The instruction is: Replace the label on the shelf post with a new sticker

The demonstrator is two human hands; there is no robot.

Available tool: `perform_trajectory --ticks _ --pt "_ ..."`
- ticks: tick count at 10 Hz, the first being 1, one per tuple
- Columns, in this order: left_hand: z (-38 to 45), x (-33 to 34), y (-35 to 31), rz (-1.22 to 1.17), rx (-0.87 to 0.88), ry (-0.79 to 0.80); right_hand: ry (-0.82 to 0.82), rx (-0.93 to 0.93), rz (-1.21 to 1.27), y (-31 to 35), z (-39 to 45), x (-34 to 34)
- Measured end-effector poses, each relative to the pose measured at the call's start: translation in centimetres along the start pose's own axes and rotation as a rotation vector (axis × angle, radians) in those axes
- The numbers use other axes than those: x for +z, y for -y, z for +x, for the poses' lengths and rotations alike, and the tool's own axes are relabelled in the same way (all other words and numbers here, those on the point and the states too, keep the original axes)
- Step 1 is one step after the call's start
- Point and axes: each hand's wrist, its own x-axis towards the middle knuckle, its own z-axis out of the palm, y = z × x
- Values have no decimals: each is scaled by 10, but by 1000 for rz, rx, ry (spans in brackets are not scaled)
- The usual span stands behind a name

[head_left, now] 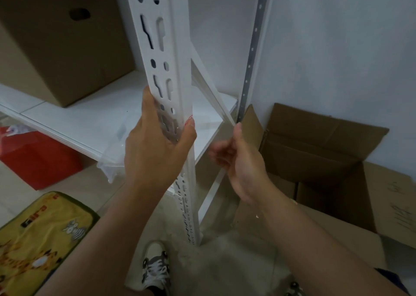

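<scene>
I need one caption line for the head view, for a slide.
Left hand grips the white shelf post; right hand hovers beside it.

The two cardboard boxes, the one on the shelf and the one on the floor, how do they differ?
The box on the shelf is closed, with an oval handle hole in its side; the box on the floor stands open, flaps spread. The shelf box sits left of the shelf post, the floor box right. Both are plain brown cardboard.
</scene>
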Motion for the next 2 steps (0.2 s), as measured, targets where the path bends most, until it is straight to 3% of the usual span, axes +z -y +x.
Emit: perform_trajectory --ticks 1,2 --pt "-9 6 -7 -57 -32 -28 -135 -7 -215 7 -3 -18" --pt "-28 14 -16 31 271 -200 -228 -23 -304 16 -7 -35"
